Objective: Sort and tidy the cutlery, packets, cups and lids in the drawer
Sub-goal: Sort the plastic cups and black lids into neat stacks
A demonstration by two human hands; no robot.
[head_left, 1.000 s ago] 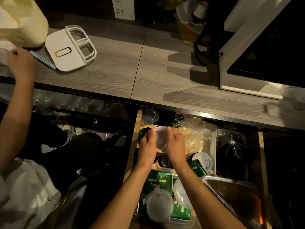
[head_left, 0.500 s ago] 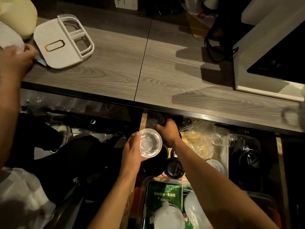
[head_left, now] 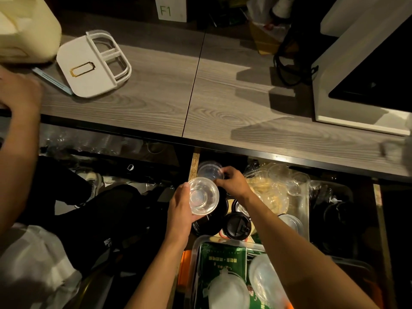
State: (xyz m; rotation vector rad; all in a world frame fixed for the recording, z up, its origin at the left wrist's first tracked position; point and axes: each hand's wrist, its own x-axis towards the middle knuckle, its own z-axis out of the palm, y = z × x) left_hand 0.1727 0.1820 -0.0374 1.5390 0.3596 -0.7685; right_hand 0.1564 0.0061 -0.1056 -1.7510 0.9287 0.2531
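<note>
The open drawer (head_left: pixel 376 204) under the counter is crammed with plastic ware. My left hand (head_left: pixel 181 210) holds a small clear plastic cup (head_left: pixel 203 196), mouth up, over the drawer's left side. My right hand (head_left: pixel 233 182) reaches to the drawer's back left corner and pinches the rim of another clear cup (head_left: pixel 209 171). Black lids (head_left: pixel 236 226) lie just below the held cup. A heap of clear lids and cups (head_left: pixel 276 186) fills the middle. A clear tray (head_left: pixel 196 246) near me holds green packets (head_left: pixel 220 259) and translucent lids (head_left: pixel 263 279).
Another person's hand (head_left: pixel 19 92) and arm are at the left over the grey wood counter (head_left: pixel 223 108). A white divided organiser (head_left: pixel 89 68) lies on the counter, a cream container (head_left: pixel 24 30) behind it. A white appliance (head_left: pixel 365 74) stands at the right. A dark bin (head_left: pixel 334 208) fills the drawer's right part.
My hands have parted: the left now holds the clear cup alone, mouth up, and the right has reached back to a second cup. The other person's hand has shifted on the counter.
</note>
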